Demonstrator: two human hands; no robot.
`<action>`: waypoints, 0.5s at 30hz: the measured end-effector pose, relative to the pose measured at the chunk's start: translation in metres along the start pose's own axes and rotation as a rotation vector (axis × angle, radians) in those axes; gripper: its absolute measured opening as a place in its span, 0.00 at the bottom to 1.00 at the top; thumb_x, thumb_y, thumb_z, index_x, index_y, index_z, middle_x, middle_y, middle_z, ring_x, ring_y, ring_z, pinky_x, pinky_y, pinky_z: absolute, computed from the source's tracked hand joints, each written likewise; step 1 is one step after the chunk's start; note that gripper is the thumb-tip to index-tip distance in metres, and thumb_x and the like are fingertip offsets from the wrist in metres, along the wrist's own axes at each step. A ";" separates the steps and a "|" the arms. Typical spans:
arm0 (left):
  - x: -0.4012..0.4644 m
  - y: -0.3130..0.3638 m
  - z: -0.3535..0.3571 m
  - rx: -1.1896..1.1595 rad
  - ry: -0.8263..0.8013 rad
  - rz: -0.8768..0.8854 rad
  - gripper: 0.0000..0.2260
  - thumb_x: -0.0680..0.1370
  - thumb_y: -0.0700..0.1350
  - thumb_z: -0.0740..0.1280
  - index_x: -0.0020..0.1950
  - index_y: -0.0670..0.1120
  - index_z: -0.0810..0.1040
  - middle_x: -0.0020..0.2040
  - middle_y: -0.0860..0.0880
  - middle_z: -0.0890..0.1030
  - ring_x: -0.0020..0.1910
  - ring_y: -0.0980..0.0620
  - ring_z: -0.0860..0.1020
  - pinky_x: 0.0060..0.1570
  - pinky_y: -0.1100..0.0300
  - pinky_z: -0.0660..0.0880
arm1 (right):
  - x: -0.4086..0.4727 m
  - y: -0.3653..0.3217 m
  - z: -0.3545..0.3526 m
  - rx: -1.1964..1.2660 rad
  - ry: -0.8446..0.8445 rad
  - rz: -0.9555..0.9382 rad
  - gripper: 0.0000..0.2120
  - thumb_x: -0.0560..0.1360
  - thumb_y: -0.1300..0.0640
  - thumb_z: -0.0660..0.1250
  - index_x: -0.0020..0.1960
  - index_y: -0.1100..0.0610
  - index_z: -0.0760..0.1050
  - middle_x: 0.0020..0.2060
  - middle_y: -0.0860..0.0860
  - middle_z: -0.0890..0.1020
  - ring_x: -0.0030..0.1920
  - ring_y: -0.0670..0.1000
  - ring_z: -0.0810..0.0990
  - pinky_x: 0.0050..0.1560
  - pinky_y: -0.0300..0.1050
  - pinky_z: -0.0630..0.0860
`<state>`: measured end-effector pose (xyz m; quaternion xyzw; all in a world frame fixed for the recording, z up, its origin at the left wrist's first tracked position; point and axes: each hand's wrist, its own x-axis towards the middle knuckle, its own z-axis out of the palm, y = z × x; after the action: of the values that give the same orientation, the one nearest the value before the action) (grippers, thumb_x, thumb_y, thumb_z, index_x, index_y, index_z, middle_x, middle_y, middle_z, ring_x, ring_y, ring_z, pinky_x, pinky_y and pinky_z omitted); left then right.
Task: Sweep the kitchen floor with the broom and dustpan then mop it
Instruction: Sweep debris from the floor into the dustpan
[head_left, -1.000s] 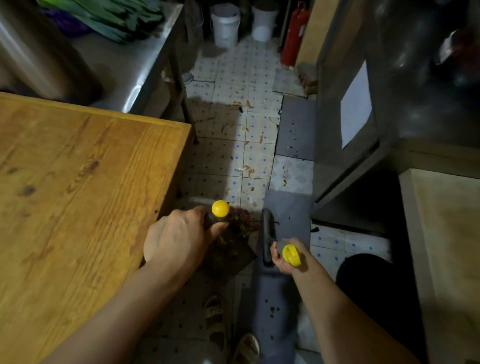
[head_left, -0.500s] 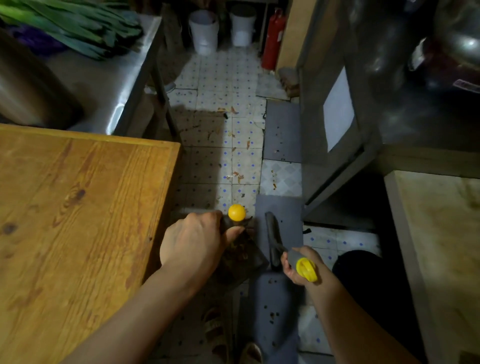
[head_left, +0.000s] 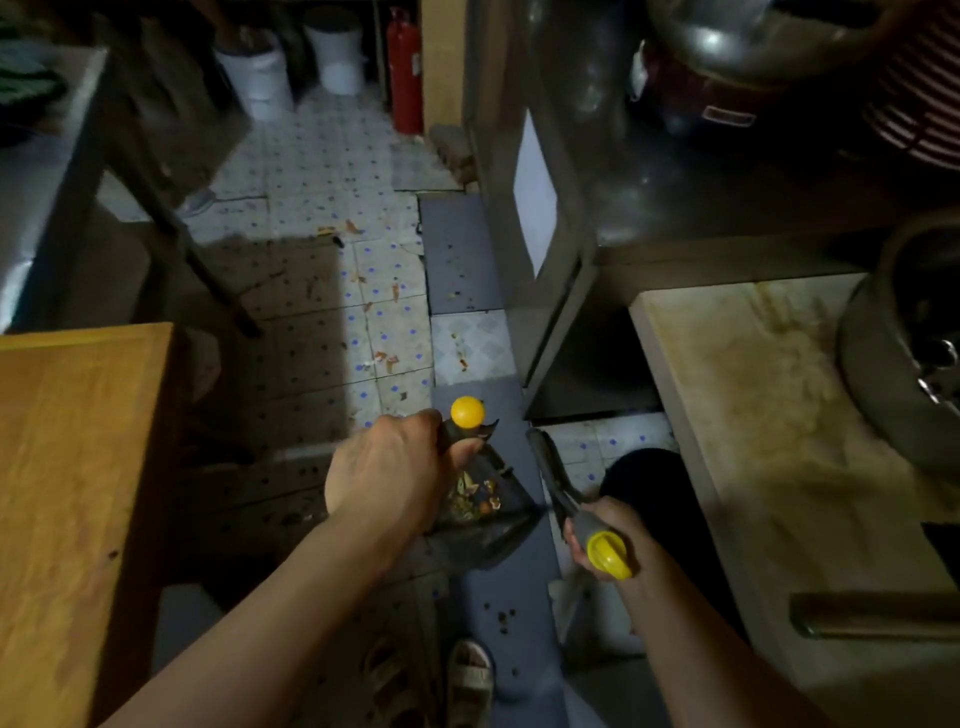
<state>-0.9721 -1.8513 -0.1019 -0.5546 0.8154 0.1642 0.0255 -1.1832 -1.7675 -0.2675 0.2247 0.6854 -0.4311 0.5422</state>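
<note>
My left hand (head_left: 395, 473) grips the yellow-capped handle of a dark dustpan (head_left: 480, 506), which hangs below it with leaf scraps and orange bits inside. My right hand (head_left: 602, 530) grips the grey handle with a yellow end of a dark broom (head_left: 550, 470), whose head points away from me just right of the dustpan. Both tools are above a grey floor mat (head_left: 514, 587). Scattered scraps (head_left: 387, 358) lie on the tiled floor ahead.
A wooden table (head_left: 78, 493) stands on my left and a pale worn counter (head_left: 769, 415) on my right. A steel cabinet (head_left: 524, 218) borders the aisle. White buckets (head_left: 260, 78) and a red extinguisher (head_left: 405, 73) stand at the far end. My sandalled feet (head_left: 467, 680) are below.
The view has swung to the right, so the wooden table has slid left. Both hands keep their grip; the broom hand has drawn back toward me and to the right.
</note>
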 end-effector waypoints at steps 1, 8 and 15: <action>0.005 0.008 0.004 0.001 -0.003 0.002 0.21 0.75 0.67 0.55 0.47 0.51 0.74 0.44 0.47 0.80 0.45 0.45 0.79 0.36 0.57 0.68 | -0.003 -0.005 -0.007 -0.016 -0.018 0.000 0.10 0.81 0.64 0.51 0.44 0.63 0.66 0.37 0.58 0.67 0.14 0.52 0.73 0.14 0.34 0.68; 0.039 0.055 0.026 0.053 -0.013 0.050 0.21 0.76 0.66 0.54 0.48 0.50 0.73 0.44 0.47 0.79 0.44 0.45 0.78 0.37 0.57 0.69 | 0.021 -0.035 -0.035 -0.096 -0.021 -0.017 0.11 0.82 0.63 0.51 0.41 0.63 0.64 0.35 0.57 0.66 0.10 0.49 0.69 0.13 0.31 0.65; 0.069 0.091 0.044 0.096 -0.024 0.092 0.22 0.76 0.66 0.53 0.51 0.49 0.74 0.45 0.47 0.79 0.45 0.45 0.79 0.39 0.55 0.73 | 0.046 -0.066 -0.044 -0.243 0.029 -0.064 0.13 0.81 0.64 0.53 0.38 0.65 0.64 0.31 0.58 0.68 0.13 0.51 0.69 0.15 0.31 0.65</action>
<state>-1.0882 -1.8701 -0.1370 -0.5128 0.8465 0.1326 0.0543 -1.2726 -1.7728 -0.2859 0.1414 0.7473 -0.3585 0.5413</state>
